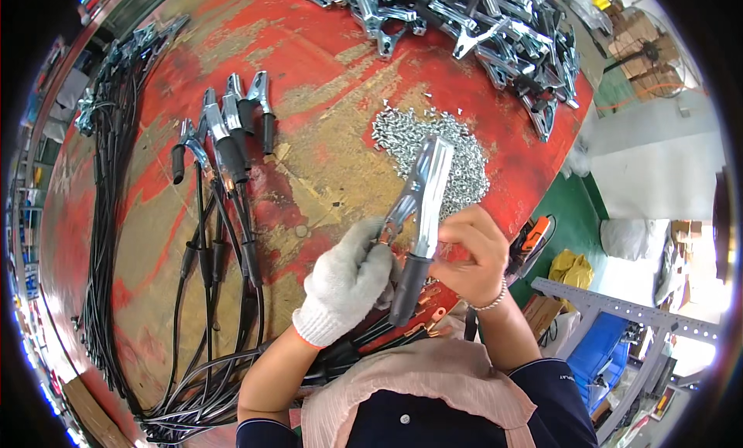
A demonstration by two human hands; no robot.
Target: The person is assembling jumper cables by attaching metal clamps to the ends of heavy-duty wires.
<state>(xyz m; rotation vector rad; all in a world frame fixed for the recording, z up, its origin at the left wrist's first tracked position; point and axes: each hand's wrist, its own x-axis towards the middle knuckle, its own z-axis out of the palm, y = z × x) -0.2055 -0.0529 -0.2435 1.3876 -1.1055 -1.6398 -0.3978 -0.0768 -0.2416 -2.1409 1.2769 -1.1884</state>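
Note:
A silver metal spring clamp [433, 193] with a black handle sleeve is raised over the table, its jaws pointing away from me. My left hand [348, 282], in a white knitted glove, is closed around the clamp's lower left arm, where a copper-coloured lug shows. My bare right hand [472, 254] is at the clamp's right side, with finger and thumb curled together against it; whatever lies between them is hidden. Just beyond the clamp lies a pile of small silver screws [464, 154]. Black cables with bare copper lugs [437, 315] lie close below my hands.
Several clamps fitted to black cables [220, 131] lie left of centre on the worn red table [309, 84]. A long cable bundle [112, 185] runs along the left side. Loose clamps [480, 30] are heaped at the far right. A grey metal frame [627, 309] stands beyond the right edge.

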